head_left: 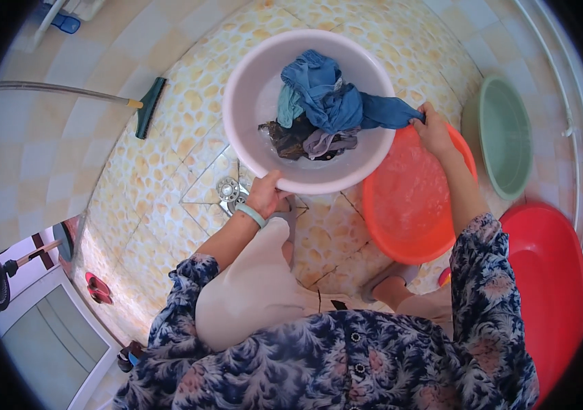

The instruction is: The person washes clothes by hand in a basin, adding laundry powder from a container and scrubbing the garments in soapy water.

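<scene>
A pale pink basin (243, 140) stands before me with damp-looking clothes in it. My left hand (264, 195) grips its near rim, fingers closed over the edge. My right hand (434, 128) pinches the end of a blue garment (329, 102), which stretches from the pile across the basin's right rim. Beside it in the basin lie a light teal cloth (289, 106), a dark patterned cloth (286, 140) and a greyish purple cloth (320, 143). Under my right forearm sits an orange basin (408, 249) holding water.
A green basin (510, 140) leans by the right wall, near a red tub (548, 273). Left of the pink basin is a metal floor drain (228, 190). A floor squeegee (149, 109) rests against the left wall; red slippers (99, 288) lie near the door.
</scene>
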